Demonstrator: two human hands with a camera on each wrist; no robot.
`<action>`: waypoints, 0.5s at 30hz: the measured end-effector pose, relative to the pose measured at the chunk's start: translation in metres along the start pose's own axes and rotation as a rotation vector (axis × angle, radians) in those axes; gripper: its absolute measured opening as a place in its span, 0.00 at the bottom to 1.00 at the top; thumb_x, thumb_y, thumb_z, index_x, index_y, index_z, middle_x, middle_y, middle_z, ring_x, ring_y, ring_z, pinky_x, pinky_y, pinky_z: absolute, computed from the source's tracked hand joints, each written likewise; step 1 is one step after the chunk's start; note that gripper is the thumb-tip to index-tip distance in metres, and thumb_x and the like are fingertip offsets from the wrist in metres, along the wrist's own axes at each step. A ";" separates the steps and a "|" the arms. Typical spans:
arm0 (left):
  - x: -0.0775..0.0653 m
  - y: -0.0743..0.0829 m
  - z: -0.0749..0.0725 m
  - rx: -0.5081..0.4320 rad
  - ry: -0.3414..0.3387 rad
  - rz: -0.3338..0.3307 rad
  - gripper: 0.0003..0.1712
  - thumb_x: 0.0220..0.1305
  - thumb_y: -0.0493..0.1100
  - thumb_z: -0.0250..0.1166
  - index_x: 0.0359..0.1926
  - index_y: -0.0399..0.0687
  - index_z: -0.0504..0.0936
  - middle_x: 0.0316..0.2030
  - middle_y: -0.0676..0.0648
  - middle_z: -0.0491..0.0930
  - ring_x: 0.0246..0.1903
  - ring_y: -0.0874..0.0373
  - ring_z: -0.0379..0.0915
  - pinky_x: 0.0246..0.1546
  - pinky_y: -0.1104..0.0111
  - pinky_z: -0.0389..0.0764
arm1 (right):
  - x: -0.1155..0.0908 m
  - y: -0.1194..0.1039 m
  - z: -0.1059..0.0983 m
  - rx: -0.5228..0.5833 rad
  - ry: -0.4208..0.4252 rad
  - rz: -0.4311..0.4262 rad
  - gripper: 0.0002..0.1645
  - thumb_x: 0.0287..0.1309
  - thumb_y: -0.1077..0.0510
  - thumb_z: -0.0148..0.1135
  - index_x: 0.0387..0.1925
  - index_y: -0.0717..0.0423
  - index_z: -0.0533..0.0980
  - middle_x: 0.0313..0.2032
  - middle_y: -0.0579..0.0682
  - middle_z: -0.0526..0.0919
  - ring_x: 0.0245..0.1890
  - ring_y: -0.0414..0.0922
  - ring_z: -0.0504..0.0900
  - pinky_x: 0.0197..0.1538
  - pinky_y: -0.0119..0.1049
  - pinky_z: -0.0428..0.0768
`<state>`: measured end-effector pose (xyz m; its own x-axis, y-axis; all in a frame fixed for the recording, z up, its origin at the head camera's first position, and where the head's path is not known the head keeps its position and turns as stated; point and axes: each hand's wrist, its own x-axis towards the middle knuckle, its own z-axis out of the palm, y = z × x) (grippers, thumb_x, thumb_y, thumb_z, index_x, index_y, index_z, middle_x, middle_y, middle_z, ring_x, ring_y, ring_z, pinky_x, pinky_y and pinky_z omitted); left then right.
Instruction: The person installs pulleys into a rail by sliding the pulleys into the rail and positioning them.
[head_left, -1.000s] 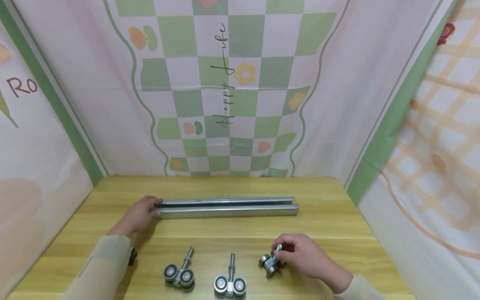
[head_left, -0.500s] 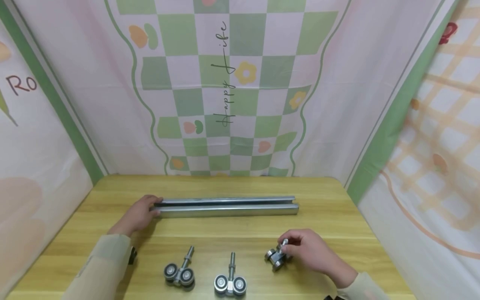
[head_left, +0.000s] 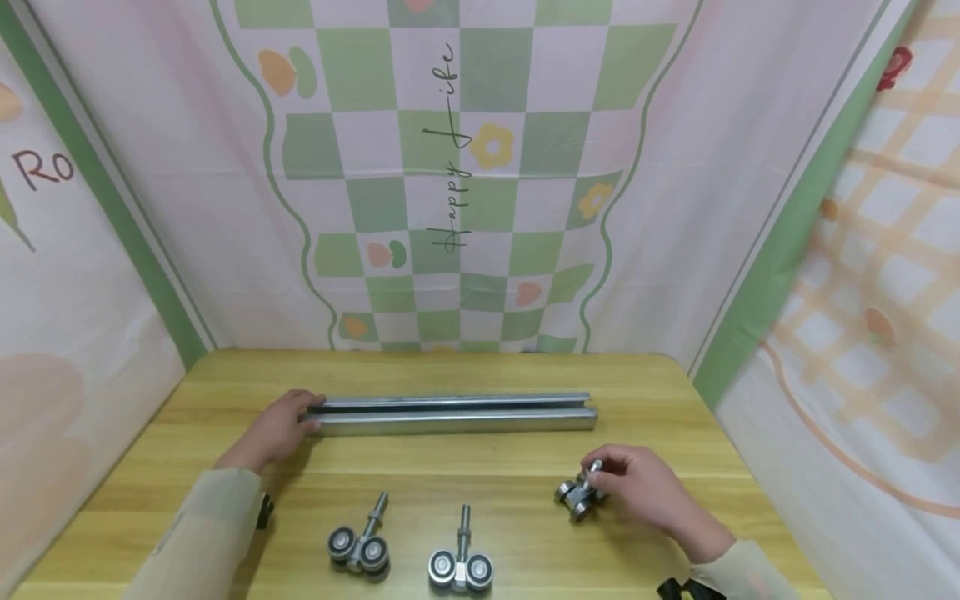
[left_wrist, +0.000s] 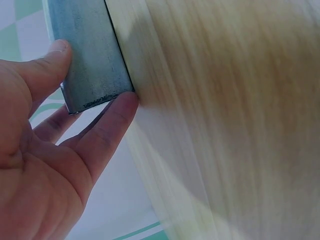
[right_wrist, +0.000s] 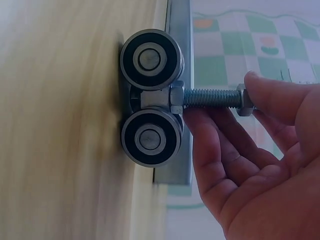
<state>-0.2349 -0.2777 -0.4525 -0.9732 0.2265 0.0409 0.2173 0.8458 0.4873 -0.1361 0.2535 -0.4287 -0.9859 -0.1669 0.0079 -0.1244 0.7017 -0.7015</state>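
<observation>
A silver C-shaped metal rail (head_left: 457, 422) lies lengthwise across the table, its slot facing up. My left hand (head_left: 272, 427) grips the rail's left end; in the left wrist view the thumb presses one side of the rail (left_wrist: 90, 55) and fingertips reach round its end. At the right, my right hand (head_left: 647, 492) pinches the upright bolt of a trolley roller (head_left: 576, 498). The right wrist view shows this roller's two near wheels, with thumb and fingers at the threaded bolt (right_wrist: 212, 98) and its nuts. The roller is close over the table, short of the rail's right end.
Two more trolley rollers lie near the table's front, one at left (head_left: 358, 552) and one in the middle (head_left: 461, 573), bolts pointing away from me. Printed cloth (head_left: 487, 208) hangs behind the wooden table (head_left: 420, 475) and along both sides.
My right hand has carried its trolley roller to the right and farther from me. The left hand, the rail and the other two rollers have stayed put.
</observation>
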 end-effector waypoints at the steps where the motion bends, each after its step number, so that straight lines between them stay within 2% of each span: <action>1: 0.000 0.000 0.000 0.000 0.000 -0.001 0.26 0.68 0.37 0.63 0.64 0.34 0.73 0.62 0.28 0.67 0.60 0.29 0.65 0.60 0.36 0.65 | 0.001 0.002 -0.002 -0.006 0.009 0.005 0.10 0.59 0.57 0.69 0.43 0.51 0.84 0.37 0.39 0.85 0.41 0.42 0.81 0.49 0.46 0.78; 15: 0.001 0.000 0.000 -0.004 -0.002 0.001 0.25 0.68 0.37 0.62 0.64 0.33 0.73 0.62 0.28 0.67 0.60 0.29 0.65 0.60 0.36 0.65 | 0.011 0.035 -0.026 -0.069 0.092 0.043 0.15 0.65 0.54 0.65 0.51 0.54 0.82 0.45 0.48 0.86 0.46 0.48 0.81 0.50 0.50 0.79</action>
<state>-0.2362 -0.2775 -0.4527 -0.9728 0.2282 0.0398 0.2180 0.8437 0.4905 -0.1545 0.2943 -0.4342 -0.9962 -0.0737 0.0470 -0.0865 0.7535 -0.6518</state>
